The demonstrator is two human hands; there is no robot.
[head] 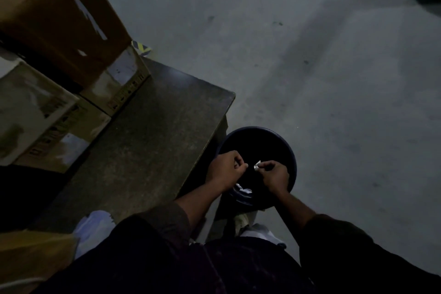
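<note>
Cardboard boxes [66, 31] stand far to the left of our grip and well above it, stacked on a dark, worn table [148, 131] whose near corner ends just left of our hands. Lower left of the grip, at the table's near edge, lies something pale and crumpled [95, 227]; in this dim light we cannot say what it is.

Our left hand [225, 169] hovers over the left part of a dark round bin [256, 128]. Its fingers are curled tight and its thumb points toward the other hand. We cannot tell whether it holds anything.

Just right of it, in the small gap between our hands, a white scrap [257, 165] sticks up. Our right hand [274, 175] pinches the scrap between thumb and fingertips, with the rest of the fingers folded under. The scrap hangs in the air above the bin's mouth and touches nothing but that hand.

Below the grip, inside the bin near its close rim, lie a few white bits [244, 189].

Right of the grip and beyond it spreads a grey floor [334, 79], stained in places.
</note>
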